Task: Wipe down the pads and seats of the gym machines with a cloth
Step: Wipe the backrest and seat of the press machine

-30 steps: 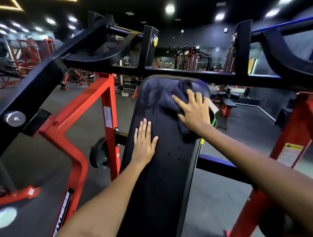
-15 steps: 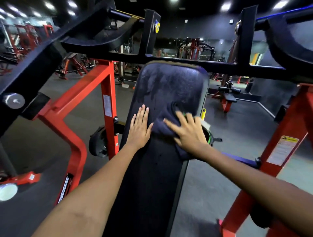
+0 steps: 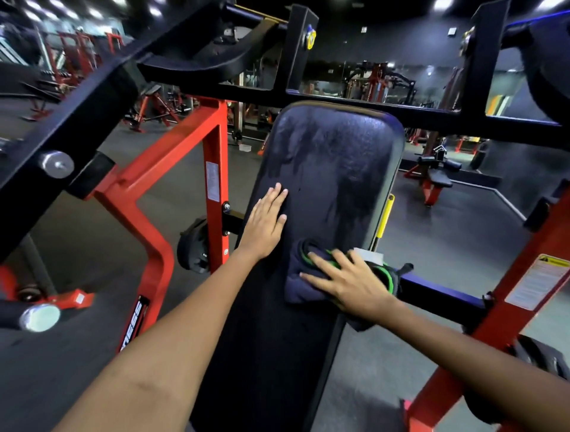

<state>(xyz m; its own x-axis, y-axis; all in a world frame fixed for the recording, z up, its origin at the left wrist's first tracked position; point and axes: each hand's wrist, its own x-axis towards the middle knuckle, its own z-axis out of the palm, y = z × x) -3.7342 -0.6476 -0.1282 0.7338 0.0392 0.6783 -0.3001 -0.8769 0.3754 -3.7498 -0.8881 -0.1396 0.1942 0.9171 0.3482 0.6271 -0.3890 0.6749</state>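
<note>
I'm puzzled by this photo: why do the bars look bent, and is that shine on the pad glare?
Head view: the wide-angle lens bows the black frame near the edges; the far-left background is motion-blurred; the pad has streaky sheen under the ceiling lights, glare or dampness, hard to tell.

The gym is dim, lit from above by small round ceiling lights (image 3: 441,3) that burn out to white spots. The pad (image 3: 336,160) carries a dull sheen with streaky damp patches near its top. A soft blue glow edges the black frame (image 3: 524,121) on the right. The wide lens bends straight bars into curves toward the edges. The far left background and the chrome cap (image 3: 40,317) are smeared by motion blur; the centre is sharper.
</note>
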